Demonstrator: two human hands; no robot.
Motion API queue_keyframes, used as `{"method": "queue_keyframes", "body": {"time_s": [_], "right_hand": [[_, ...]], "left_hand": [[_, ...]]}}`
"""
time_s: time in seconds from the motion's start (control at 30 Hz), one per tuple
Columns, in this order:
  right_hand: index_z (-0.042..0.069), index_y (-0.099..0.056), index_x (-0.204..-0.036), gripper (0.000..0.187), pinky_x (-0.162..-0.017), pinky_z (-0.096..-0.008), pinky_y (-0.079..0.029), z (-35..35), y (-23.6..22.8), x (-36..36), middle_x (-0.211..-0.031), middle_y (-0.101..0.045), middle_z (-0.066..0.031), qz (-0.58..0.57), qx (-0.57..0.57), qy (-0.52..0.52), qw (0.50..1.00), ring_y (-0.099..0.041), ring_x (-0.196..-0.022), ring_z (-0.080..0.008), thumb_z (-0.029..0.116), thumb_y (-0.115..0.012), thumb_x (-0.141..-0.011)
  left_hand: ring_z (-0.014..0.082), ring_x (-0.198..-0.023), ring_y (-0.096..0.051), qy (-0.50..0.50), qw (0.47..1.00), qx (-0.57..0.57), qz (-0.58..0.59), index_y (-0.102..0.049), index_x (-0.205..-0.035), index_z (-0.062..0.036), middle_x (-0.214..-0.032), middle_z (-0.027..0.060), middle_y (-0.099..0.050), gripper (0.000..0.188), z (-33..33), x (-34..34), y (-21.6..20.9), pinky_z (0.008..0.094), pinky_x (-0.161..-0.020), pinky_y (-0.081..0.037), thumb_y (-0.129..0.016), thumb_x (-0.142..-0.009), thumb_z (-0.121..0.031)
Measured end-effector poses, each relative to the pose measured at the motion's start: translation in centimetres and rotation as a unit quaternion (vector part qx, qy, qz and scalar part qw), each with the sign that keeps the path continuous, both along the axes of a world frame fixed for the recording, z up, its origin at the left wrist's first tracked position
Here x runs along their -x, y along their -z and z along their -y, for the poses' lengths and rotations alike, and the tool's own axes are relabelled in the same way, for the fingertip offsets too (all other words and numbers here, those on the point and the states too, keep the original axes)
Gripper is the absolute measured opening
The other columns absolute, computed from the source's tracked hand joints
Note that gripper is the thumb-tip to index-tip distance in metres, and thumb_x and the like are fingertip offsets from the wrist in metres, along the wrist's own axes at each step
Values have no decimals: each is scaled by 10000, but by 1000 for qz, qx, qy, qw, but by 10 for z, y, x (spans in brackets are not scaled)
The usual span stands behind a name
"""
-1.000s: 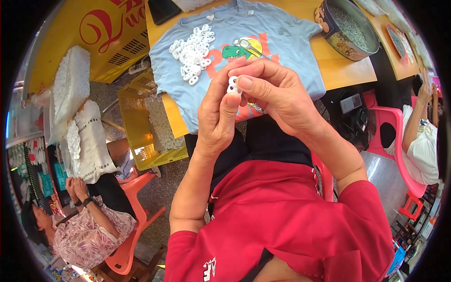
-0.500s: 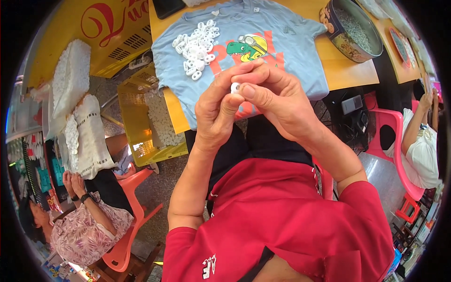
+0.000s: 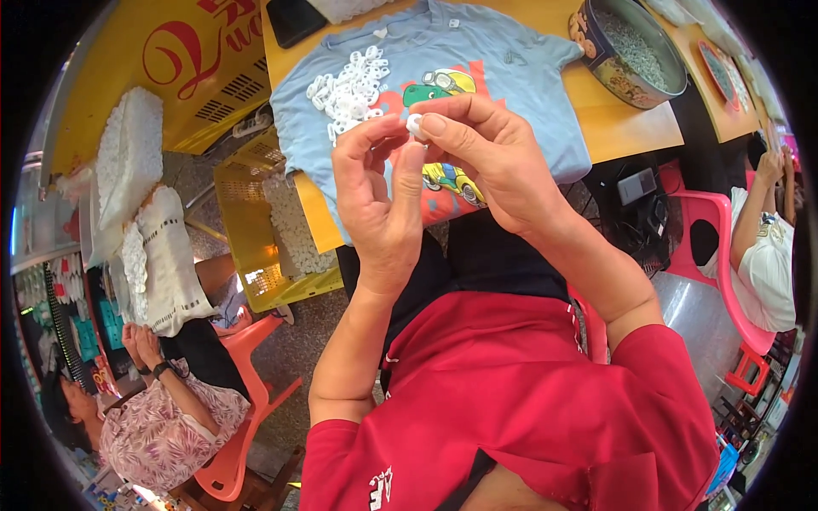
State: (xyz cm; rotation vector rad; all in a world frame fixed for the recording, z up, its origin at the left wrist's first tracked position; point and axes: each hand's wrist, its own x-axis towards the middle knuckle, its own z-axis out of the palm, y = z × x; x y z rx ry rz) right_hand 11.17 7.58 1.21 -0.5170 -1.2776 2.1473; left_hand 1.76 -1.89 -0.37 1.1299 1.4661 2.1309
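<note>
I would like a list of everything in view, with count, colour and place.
Table: at least 1, yellow, ahead
Shirt: 1, blue, spread on table
Loose pieces: many, white, piled on shirt
Small piece: 1, white, over shirt
Round tin of metal bits: 1, dark blue, table's right
Flat thing: 1, black, table's far left
Crate: 1, yellow, left of table
Panel: 1, yellow, upper left
Bundle: 1, white, left
Chair: 1, orange, lower left
Second chair: 1, pink, right
Other people: at least 2, patterned and white tops, left and right
Left hand: 1, bare, near the small piece
Right hand: 1, bare, pinching the small piece
</note>
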Motion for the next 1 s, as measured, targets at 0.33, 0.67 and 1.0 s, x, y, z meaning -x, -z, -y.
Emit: {"method": "queue_keyframes", "body": {"time_s": [0.33, 0.67, 1.0], "right_hand": [[7, -643, -1090, 197, -837, -316, -546, 1, 2, -6, -991, -668, -57, -16, 66, -6, 998, -651, -889, -131, 139, -622, -945], [-12, -629, -1161, 254, -857, -291, -522, 3, -2, -9, -1038, -668, -74, -7, -28, 5, 1000, -638, -943, -128, 94, -633, -931], [-20, -621, -1144, 248, -854, -270, -508, 7, -5, -12, -1030, -660, -66, -29, -91, 26, 995, -617, -960, -117, 44, -656, -906]], "left_hand": [[167, -993, -574, -18, 998, 39, -34, -579, -1122, 15, -1077, 92, -563, 264, -2, -1, 7, 281, -888, -468, -660, -870, 21], [141, -922, -589, -49, 995, 50, -78, -616, -1075, -3, -1022, 89, -623, 188, 1, 3, 8, 243, -783, -460, -647, -889, 0], [140, -921, -570, -28, 996, 17, -79, -597, -1040, 13, -1028, 96, -600, 124, 6, 1, 3, 264, -825, -464, -605, -917, 1]]}}
